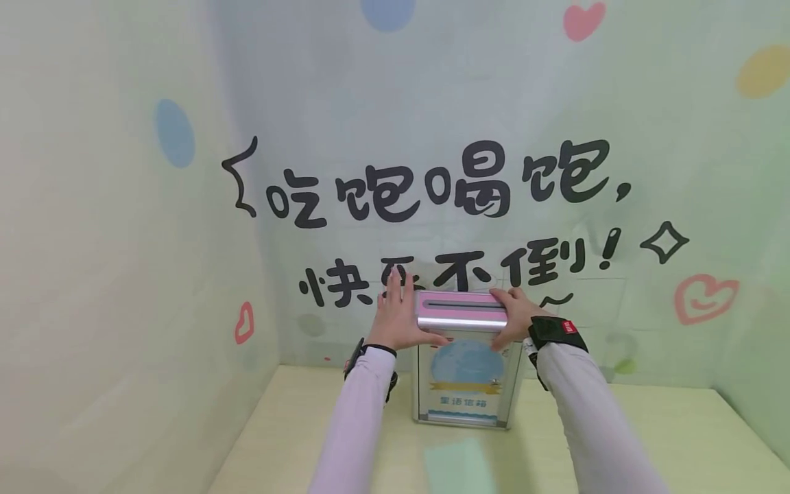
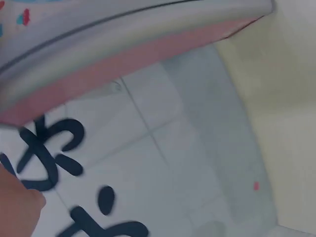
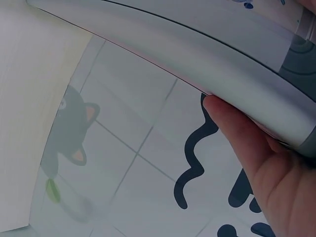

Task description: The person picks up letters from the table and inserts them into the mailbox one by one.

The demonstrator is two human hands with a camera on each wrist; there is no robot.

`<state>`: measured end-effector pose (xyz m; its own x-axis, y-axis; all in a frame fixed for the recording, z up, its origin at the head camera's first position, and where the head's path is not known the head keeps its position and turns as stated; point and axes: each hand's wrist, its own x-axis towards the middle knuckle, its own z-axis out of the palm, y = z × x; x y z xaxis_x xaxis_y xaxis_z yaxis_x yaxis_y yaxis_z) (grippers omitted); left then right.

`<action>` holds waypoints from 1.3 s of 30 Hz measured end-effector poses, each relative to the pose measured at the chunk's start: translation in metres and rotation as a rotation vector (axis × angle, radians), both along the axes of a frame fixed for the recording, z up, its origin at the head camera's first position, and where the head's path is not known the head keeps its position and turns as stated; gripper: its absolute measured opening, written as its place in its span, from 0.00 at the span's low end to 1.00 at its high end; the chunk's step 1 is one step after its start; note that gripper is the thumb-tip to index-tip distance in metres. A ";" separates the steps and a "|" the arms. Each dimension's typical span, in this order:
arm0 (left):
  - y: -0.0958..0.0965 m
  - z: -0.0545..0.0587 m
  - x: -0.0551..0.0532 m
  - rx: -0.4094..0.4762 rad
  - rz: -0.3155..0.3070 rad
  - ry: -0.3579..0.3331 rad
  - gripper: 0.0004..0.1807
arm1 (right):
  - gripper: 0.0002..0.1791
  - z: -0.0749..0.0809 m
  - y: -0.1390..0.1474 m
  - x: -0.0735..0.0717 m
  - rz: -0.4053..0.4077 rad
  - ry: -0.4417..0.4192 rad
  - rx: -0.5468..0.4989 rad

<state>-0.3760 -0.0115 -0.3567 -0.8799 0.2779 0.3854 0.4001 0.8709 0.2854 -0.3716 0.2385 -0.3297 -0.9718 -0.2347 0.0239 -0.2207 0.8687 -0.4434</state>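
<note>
A silver-framed letter box (image 1: pixel 465 377) with a pink slotted top (image 1: pixel 463 303) stands upright on the table, its front showing a blue round picture and a yellow ribbon. My right hand (image 1: pixel 517 315) grips its upper right corner, thumb on the front and fingers at the top edge; the right wrist view shows fingers (image 3: pixel 242 128) against the silver side (image 3: pixel 197 64). At the upper left corner, my left hand (image 1: pixel 398 319) is spread with straight fingers pointing up and the thumb across the front. In the left wrist view, a fingertip (image 2: pixel 22 207) is apart from the box (image 2: pixel 123 54).
A pale green sheet (image 1: pixel 459 466) lies on the light wooden table (image 1: pixel 296 425) in front of the box. Close behind rises a wall (image 1: pixel 432 103) with large black characters and coloured shapes. Side walls enclose the table left and right.
</note>
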 end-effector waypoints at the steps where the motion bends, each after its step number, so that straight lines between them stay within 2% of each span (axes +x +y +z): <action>1: -0.004 -0.003 0.002 0.015 0.022 -0.024 0.74 | 0.61 -0.001 0.001 0.000 0.003 0.002 -0.001; 4: -0.017 -0.013 0.008 0.048 0.070 -0.095 0.73 | 0.61 -0.002 0.003 -0.002 0.006 0.011 0.000; 7: -0.025 -0.028 0.015 0.051 0.083 -0.145 0.71 | 0.61 -0.003 0.003 -0.004 0.005 0.017 0.002; 13: -0.027 -0.067 0.026 0.020 0.084 -0.197 0.69 | 0.60 -0.002 0.002 -0.003 -0.002 0.009 -0.001; 21: -0.026 -0.118 0.041 0.059 0.016 -0.233 0.68 | 0.61 -0.002 0.000 -0.001 -0.011 -0.014 -0.022; 27: -0.022 -0.154 0.058 0.050 -0.051 -0.312 0.68 | 0.61 -0.005 0.001 -0.001 -0.017 0.015 0.002; 35: -0.018 -0.185 0.072 0.054 -0.101 -0.396 0.68 | 0.61 -0.006 0.002 -0.002 -0.013 0.021 -0.008; 39: -0.016 -0.193 0.082 0.027 -0.122 -0.451 0.66 | 0.61 -0.008 0.003 -0.004 -0.010 0.019 -0.016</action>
<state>-0.2939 -0.0274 -0.5494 -0.9226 0.3853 -0.0200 0.3300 0.8149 0.4765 -0.3760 0.2411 -0.3380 -0.9733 -0.2248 0.0456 -0.2207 0.8637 -0.4531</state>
